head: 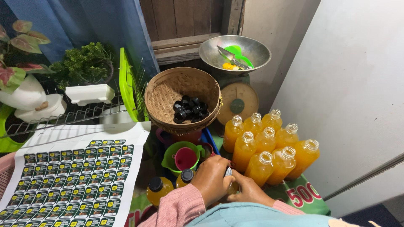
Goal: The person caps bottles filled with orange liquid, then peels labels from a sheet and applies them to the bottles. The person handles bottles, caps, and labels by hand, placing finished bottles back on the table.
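Both hands meet low in the view over one bottle (230, 181) of orange juice: the left hand (213, 176) curls closed over its top, and the right hand (249, 191) wraps around its body, so little of it shows. Just left of them stand two capped bottles (159, 190), with a group of uncapped bottles (269, 145) close on the right. Behind sit a woven basket (168, 90) of black caps (190, 110) and a green funnel (181, 157), with a sheet of labels (71, 176) to the left.

white sheet of dark rectangular labels (71, 176) lies left of bottles.
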